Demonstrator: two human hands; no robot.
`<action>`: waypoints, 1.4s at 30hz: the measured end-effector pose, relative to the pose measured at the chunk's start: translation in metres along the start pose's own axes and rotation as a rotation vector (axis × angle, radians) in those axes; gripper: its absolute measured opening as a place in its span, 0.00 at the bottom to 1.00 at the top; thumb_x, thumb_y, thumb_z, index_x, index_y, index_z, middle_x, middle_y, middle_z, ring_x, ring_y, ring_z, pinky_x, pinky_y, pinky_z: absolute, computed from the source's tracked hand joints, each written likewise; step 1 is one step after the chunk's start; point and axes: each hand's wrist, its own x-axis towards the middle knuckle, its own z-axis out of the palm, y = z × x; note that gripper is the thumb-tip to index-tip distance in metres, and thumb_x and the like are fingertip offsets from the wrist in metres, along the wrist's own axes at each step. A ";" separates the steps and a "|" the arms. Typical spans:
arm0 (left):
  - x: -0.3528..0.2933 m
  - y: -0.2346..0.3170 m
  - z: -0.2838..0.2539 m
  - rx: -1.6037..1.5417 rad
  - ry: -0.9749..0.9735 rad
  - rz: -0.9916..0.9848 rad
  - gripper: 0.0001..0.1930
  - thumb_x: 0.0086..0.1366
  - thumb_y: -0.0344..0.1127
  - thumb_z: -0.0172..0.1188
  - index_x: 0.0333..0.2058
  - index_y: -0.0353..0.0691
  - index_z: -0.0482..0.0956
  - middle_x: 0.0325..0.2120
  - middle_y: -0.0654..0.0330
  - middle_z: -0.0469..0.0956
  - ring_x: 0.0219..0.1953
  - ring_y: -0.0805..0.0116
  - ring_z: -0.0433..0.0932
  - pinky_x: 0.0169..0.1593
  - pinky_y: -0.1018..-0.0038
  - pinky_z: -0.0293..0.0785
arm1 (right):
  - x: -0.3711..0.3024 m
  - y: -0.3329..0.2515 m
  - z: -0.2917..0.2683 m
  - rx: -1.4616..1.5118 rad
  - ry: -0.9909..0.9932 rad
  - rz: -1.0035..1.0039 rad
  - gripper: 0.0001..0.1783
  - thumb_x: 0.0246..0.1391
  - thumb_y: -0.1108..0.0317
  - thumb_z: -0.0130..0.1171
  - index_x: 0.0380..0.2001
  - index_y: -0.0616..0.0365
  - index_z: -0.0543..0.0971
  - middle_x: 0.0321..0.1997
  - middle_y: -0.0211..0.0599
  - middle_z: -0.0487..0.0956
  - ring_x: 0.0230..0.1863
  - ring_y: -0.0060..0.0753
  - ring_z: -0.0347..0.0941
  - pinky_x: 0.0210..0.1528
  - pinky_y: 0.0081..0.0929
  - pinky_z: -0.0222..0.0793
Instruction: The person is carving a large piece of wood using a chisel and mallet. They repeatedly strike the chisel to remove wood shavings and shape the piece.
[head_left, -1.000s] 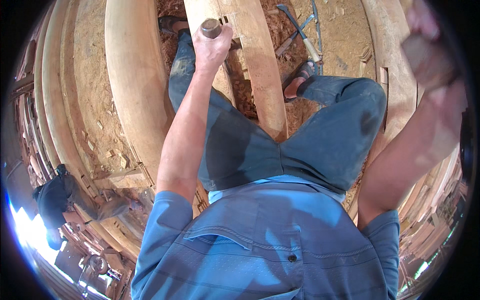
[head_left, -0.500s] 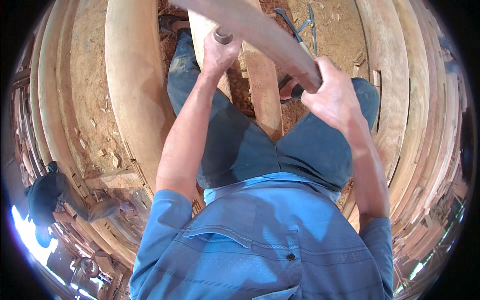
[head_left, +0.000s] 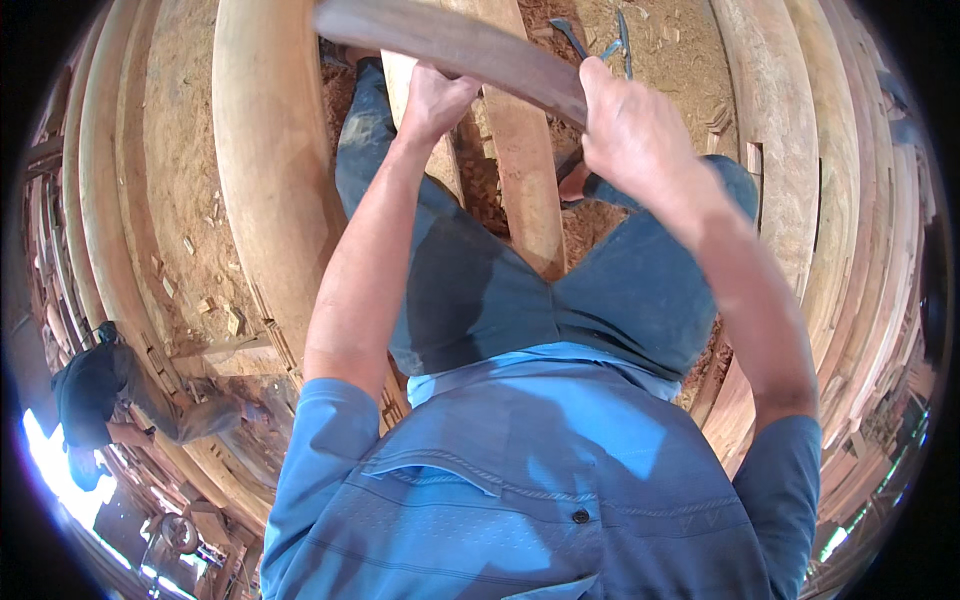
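Right hand [head_left: 635, 125], upper middle, wrapped tight round right end of wooden club [head_left: 450, 45], slanting toward upper left. Just below club, left hand [head_left: 435, 102] curled closed; round-ended handle, visible in its grip moment ago, now hidden. Pale timber [head_left: 530, 180] beneath, upper middle. Dark tools [head_left: 627, 45] upper right. Co-worker [head_left: 88, 392] lower left.

Wooden club [head_left: 455, 42] — obstacle above left hand [head_left: 437, 102]
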 end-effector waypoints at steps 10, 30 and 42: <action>-0.123 0.006 0.023 0.331 -0.503 0.471 0.11 0.45 0.23 0.67 0.26 0.42 0.75 0.24 0.56 0.76 0.32 0.50 0.78 0.36 0.62 0.75 | -0.105 -0.011 0.016 0.723 -0.163 0.445 0.26 0.41 0.69 0.64 0.46 0.67 0.74 0.37 0.64 0.80 0.43 0.65 0.78 0.45 0.47 0.75; -0.018 0.011 -0.009 0.024 0.159 -0.005 0.08 0.62 0.31 0.66 0.29 0.39 0.75 0.20 0.67 0.76 0.22 0.81 0.73 0.28 0.79 0.71 | -0.073 0.023 -0.086 0.997 0.453 0.282 0.23 0.39 0.68 0.71 0.41 0.63 0.78 0.28 0.29 0.77 0.23 0.15 0.69 0.24 0.20 0.62; -0.018 -0.011 -0.010 0.017 0.199 -0.002 0.10 0.62 0.29 0.65 0.41 0.34 0.76 0.31 0.63 0.82 0.34 0.77 0.79 0.40 0.77 0.76 | -0.018 -0.006 -0.002 0.332 -0.093 0.028 0.14 0.45 0.78 0.56 0.38 0.66 0.71 0.32 0.65 0.80 0.40 0.64 0.79 0.48 0.52 0.75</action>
